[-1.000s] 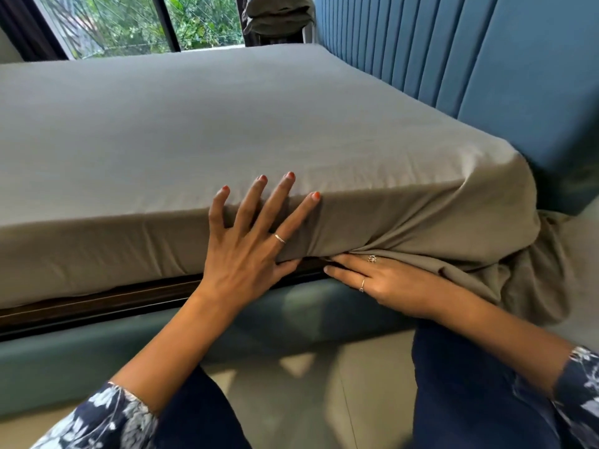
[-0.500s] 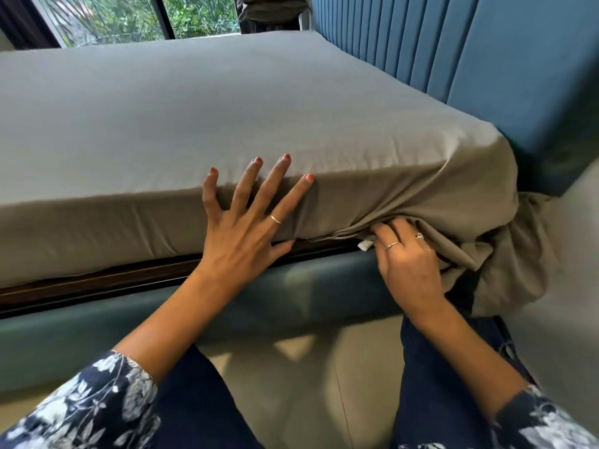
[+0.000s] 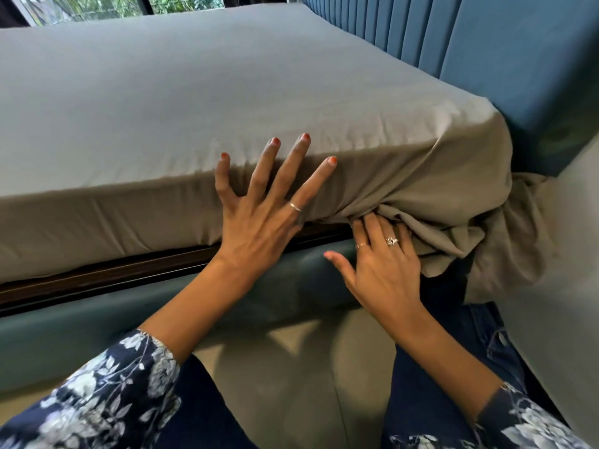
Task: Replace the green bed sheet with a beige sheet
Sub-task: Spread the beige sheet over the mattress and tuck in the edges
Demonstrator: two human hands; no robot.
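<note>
A beige sheet covers the mattress, smooth on top and down its near side. At the near right corner the sheet bunches into loose folds that hang past the bed's edge. My left hand presses flat with spread fingers against the mattress side. My right hand lies just right of it, its fingers pushed into the bunched cloth under the mattress edge, thumb held out to the left. No green sheet is in view.
A blue padded headboard runs along the right. The blue bed frame and a dark slat lie below the mattress. A window with greenery is at the far top left. My knees and beige floor fill the bottom.
My right hand turned from lying flat along the hem to pushing its fingers up into the bunched corner cloth. My left hand stayed pressed on the mattress side. The camera moved closer.
</note>
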